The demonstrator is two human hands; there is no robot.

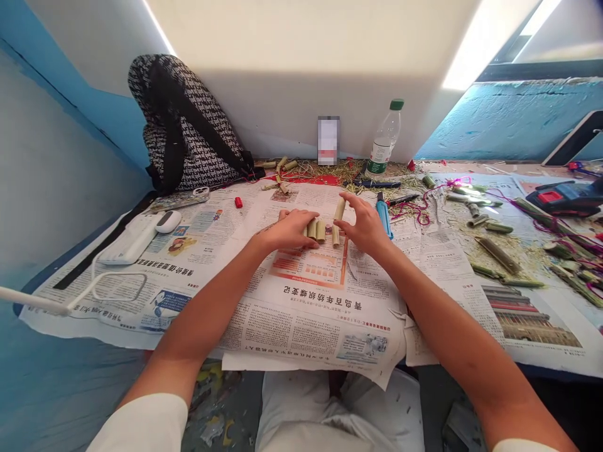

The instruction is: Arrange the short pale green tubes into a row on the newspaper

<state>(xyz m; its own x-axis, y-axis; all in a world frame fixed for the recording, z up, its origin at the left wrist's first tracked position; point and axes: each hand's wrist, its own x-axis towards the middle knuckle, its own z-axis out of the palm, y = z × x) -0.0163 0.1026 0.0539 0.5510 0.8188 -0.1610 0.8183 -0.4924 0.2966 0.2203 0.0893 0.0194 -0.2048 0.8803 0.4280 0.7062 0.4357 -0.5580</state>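
Both hands, left hand (289,230) and right hand (362,227), rest loosely open-gripped on short bamboo pieces (316,230), steadying them side by side, a blue cutter (384,216) at three o'clock.

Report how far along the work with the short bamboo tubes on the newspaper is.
Done: several short pale-green bamboo tubes lie cut and lined up side by side on the spread newspaper. In hand: the left hand steadies the row while the right hand sets another tube against it. Left: uncut green bamboo stalks and loose pieces lie to the right.
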